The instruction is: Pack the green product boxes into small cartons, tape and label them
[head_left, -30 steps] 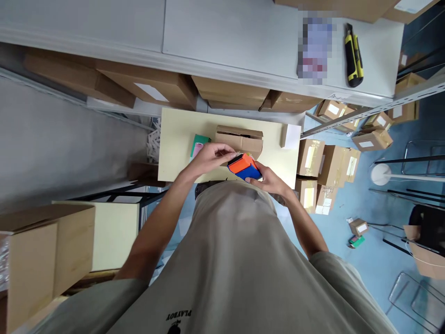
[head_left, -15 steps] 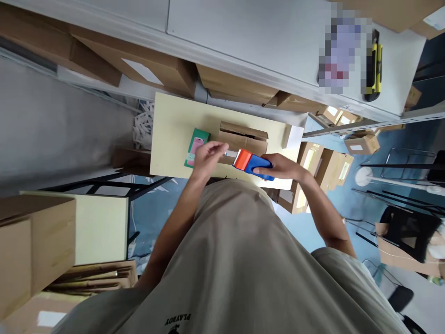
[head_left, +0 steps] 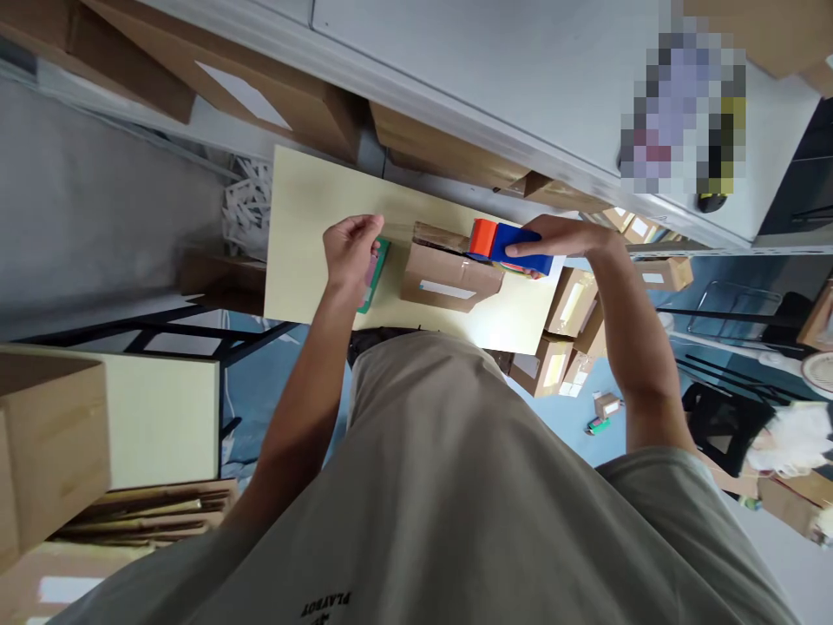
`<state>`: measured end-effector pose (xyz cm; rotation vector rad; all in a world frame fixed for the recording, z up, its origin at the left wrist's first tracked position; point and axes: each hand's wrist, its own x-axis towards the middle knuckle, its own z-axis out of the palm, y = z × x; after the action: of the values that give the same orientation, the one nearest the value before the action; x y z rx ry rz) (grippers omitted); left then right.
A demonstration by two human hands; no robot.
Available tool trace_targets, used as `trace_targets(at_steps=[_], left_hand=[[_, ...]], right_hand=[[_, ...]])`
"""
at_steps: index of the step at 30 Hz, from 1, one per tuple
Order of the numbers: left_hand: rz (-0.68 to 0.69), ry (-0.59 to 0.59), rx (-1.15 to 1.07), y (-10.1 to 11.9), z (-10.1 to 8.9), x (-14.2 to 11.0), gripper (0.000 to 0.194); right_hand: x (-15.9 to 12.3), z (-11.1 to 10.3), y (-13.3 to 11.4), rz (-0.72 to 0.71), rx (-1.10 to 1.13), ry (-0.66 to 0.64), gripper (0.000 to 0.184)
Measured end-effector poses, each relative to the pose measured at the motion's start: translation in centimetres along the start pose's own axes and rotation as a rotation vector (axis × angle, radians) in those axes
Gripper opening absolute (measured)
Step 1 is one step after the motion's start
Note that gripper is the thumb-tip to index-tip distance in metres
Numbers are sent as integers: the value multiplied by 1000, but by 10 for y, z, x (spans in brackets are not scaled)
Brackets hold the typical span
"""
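My right hand (head_left: 560, 240) grips an orange and blue tape dispenser (head_left: 506, 244) above the far right corner of a small cardboard box (head_left: 446, 276). The box lies on a pale yellow table (head_left: 305, 217) and shows a white label on its near side. My left hand (head_left: 351, 246) hovers to the left of the box with its fingers curled in a pinch; what it holds, if anything, I cannot make out. Under that hand lies a green packet (head_left: 373, 276) with a pink picture, partly hidden.
A grey shelf (head_left: 495, 69) runs above the table, with cardboard boxes (head_left: 273, 104) beneath it. Several taped cartons (head_left: 566, 321) stand on the blue floor at the right. A larger box (head_left: 45, 443) and a second yellow table (head_left: 162, 417) are at the left.
My right hand has carried the tape dispenser from the near side of the box up and to the far right corner. My left hand drew away to the left, over the green packet.
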<state>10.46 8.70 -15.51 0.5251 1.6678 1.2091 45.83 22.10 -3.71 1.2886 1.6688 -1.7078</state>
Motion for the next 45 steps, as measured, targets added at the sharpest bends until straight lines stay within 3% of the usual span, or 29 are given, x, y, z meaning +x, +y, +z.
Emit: trace_targets(at_steps=[3, 7, 16, 22, 28, 37, 45], left_hand=[[-31, 8, -5, -12, -3, 9, 34], [-61, 20, 1, -24, -9, 10, 33], [-86, -3, 30, -36, -33, -22, 36], [-90, 26, 60, -53, -43, -44, 38], [-118, -10, -48, -69, -32, -57, 46], [-210, -101, -152, -80, -20, -50, 54], [-115, -32, 35, -131, -11, -21, 58]], right_hand=[[27, -4, 10, 17, -22, -9, 63], [44, 5, 13, 44, -36, -91, 69], [31, 55, 13, 52, 49, -152, 63], [24, 77, 23, -4, 4, -100, 63], [14, 76, 30, -14, -32, -103, 61], [10, 79, 42, -36, 18, -92, 60], [13, 84, 30, -58, 35, -73, 63]])
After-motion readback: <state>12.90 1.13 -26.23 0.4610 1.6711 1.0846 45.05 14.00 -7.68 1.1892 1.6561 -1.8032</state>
